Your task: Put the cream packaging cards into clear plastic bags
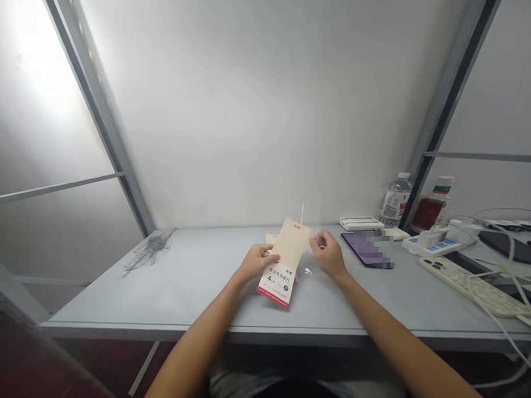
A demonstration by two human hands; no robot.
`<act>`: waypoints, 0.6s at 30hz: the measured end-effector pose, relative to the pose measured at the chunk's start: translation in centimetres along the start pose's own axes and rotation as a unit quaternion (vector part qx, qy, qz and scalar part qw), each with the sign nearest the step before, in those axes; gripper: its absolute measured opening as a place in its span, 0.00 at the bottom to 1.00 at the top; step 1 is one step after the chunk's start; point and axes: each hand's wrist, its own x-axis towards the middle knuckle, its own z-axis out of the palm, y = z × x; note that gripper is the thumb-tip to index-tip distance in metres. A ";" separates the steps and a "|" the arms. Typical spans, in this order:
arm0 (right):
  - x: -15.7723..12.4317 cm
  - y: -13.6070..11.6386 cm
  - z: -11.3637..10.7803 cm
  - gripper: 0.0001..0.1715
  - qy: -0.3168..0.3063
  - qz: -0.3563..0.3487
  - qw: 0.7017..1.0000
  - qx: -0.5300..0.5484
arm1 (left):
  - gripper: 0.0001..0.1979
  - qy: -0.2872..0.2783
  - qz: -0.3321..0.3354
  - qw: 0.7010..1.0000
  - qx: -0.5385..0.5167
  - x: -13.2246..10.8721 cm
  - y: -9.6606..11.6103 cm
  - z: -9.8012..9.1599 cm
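Currently, two packets point(288, 247) overlap in view, the left hand point(258, 261) holding one.

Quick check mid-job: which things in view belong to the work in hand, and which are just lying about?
Seems part of the work:
- card packet with red edge, held in the left hand, right hand beside it
- pale card, partly hidden behind it

Apparently just lying about:
- purple-screen phone
- cream-cased phone
- power strip
- water bottle
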 end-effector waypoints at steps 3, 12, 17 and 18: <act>-0.1 -0.2 0.0 0.13 -0.004 -0.020 1.000 0.011 | 0.14 0.024 -0.005 0.998 0.059 0.2 -0.3 0.2; -0.3 -0.7 -0.4 0.10 -0.035 -0.046 0.998 0.037 | 0.17 0.075 -0.031 0.991 0.110 0.3 0.0 0.3; -0.3 -0.7 -0.3 0.08 -0.034 -0.082 0.995 0.036 | 0.16 0.103 -0.045 0.986 0.126 0.4 -0.1 0.3; -0.3 -0.7 -0.3 0.08 -0.037 -0.088 0.995 0.034 | 0.16 0.105 -0.045 0.985 0.130 0.5 -0.1 0.2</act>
